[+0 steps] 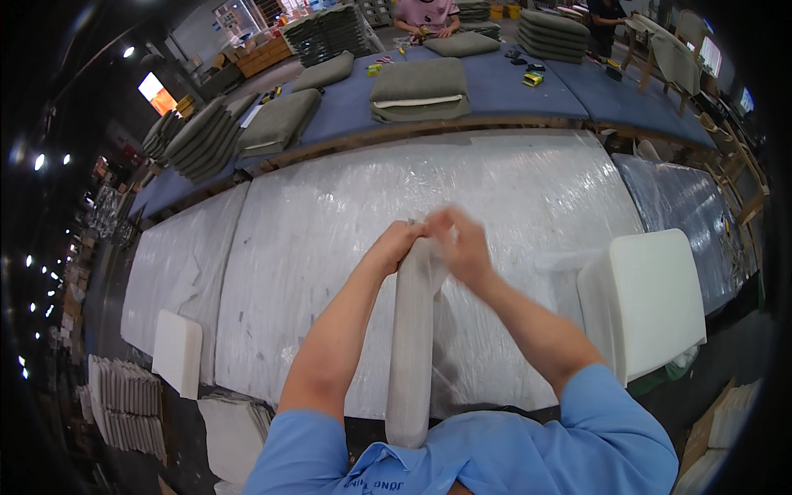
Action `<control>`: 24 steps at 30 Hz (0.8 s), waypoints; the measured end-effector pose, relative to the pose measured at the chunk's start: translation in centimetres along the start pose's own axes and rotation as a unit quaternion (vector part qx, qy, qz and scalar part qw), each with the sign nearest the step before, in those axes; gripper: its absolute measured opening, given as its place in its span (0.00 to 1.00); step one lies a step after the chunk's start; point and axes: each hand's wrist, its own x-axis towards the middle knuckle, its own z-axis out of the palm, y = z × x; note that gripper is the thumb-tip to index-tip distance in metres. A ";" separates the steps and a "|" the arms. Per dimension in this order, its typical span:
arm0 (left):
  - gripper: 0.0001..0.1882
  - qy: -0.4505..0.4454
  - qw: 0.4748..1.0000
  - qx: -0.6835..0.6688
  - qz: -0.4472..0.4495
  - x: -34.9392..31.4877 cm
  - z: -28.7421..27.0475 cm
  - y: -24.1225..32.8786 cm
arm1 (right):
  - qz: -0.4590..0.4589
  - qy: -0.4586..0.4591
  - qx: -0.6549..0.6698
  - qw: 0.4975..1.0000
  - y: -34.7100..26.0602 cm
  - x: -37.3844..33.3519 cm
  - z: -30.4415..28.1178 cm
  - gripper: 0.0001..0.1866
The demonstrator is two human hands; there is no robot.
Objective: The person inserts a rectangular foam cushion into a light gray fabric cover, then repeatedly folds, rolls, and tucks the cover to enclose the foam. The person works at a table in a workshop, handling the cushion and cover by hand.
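Note:
A pale grey seat cushion stands on its narrow edge in front of me, running from my chest out over the wrapped table. At its far end my left hand is closed, its fingers gripping the cover at the top corner. My right hand is beside the same corner, close to the left fingertips. Motion blurs its fingers, so whether they hold the cover is unclear. Thin, pale cloth shows below the right hand, along the cushion's side.
The table is covered in shiny clear film. White foam pads stand at the right; a smaller white pad leans at the left. Beyond, a blue-topped bench carries green-grey cushions. A person in pink works behind it.

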 end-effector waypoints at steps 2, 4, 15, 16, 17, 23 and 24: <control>0.30 -0.002 1.000 -0.026 0.000 0.5 0.5 0.2 | -0.140 -0.201 0.000 0.970 -5.4 -6.1 -0.7 0.05; 0.28 -0.009 0.999 -0.053 -0.001 1.5 1.9 0.2 | -0.255 -0.341 0.046 0.903 -9.5 -11.7 -0.2 0.08; 0.23 -0.036 0.992 -0.121 0.029 5.4 1.8 -1.9 | -0.345 -0.278 -0.012 0.896 1.1 -1.2 0.5 0.07; 0.23 -0.040 0.992 -0.120 0.023 5.6 2.3 -1.6 | -0.336 -0.267 -0.025 0.903 2.0 -0.3 0.1 0.07; 0.23 -0.057 0.991 -0.120 0.020 5.9 2.7 -1.2 | -0.327 -0.256 -0.040 0.909 2.7 0.4 -0.4 0.07; 0.30 -0.041 0.990 -0.086 0.107 7.0 0.7 -2.9 | -0.274 -0.203 -0.081 0.936 4.5 2.7 -1.4 0.09; 0.32 0.014 0.980 0.008 0.197 6.7 -0.1 -5.7 | -0.262 -0.181 -0.088 0.944 4.9 2.9 -2.0 0.10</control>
